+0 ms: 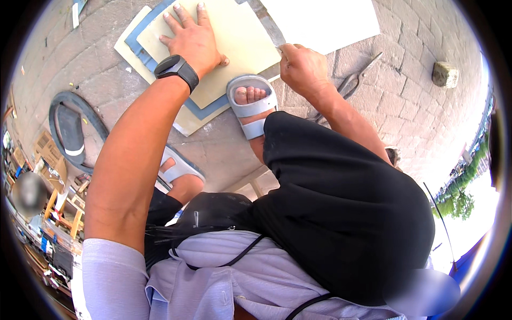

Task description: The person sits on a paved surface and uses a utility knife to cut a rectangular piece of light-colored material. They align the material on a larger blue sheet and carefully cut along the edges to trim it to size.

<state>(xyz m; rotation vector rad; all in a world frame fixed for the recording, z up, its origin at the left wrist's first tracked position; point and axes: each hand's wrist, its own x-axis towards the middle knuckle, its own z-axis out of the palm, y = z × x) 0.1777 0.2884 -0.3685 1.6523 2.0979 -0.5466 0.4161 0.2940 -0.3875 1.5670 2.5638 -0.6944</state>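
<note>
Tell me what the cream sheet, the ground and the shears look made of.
Cream sheet: probably thin board or plastic, matt, flat and stiff under the left hand. Ground: stone or concrete pavers, rough, jointed. Shears: dull grey metal, by the look of them.

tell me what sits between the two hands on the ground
In the head view, a sandalled foot rests on the cream sheet's edge, between left hand and right hand.

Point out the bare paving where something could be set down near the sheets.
Free: paving between the grey stone and the shears, and between the black ring and the stacked sheets. Crowded: the sheets, under the left hand, sandalled foot and right hand.
</note>
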